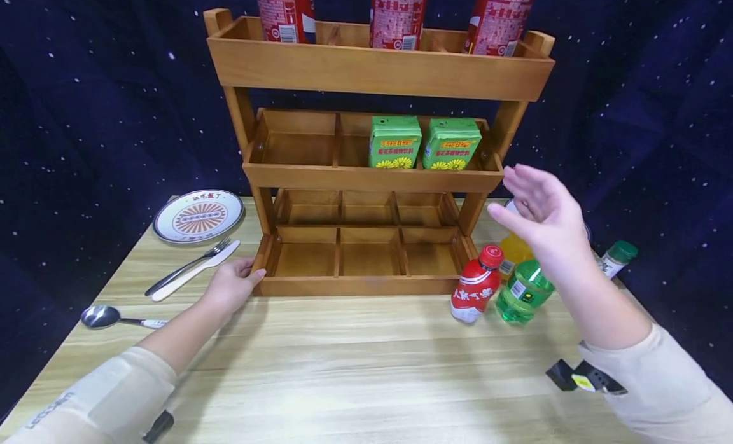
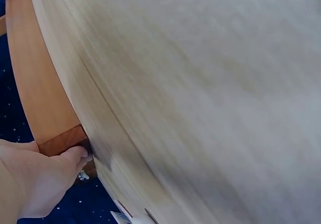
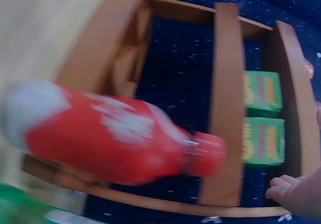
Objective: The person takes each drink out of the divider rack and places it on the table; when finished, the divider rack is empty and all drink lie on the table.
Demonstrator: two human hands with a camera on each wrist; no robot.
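Note:
A wooden three-tier rack (image 1: 366, 286) stands on the table. My left hand (image 1: 231, 284) grips its lower left front corner; in the left wrist view the thumb and fingers (image 2: 75, 153) bend round the end of the board. My right hand (image 1: 544, 221) is raised beside the right end of the middle tier, holding nothing, with fingers loosely bent and thumb apart. Two green drink cartons (image 1: 395, 142) sit in the middle tier, in its middle and right parts. Below the right hand stand a red-capped bottle (image 1: 476, 285) and a green bottle (image 1: 523, 294).
Three red cans (image 1: 399, 18) stand in the top tier. Left of the rack lie a plate (image 1: 198, 216), a fork (image 1: 186, 267), a knife (image 1: 197, 270) and a spoon (image 1: 102, 317). An orange bottle (image 1: 514, 248) and a green-capped shaker (image 1: 617, 258) are at the right.

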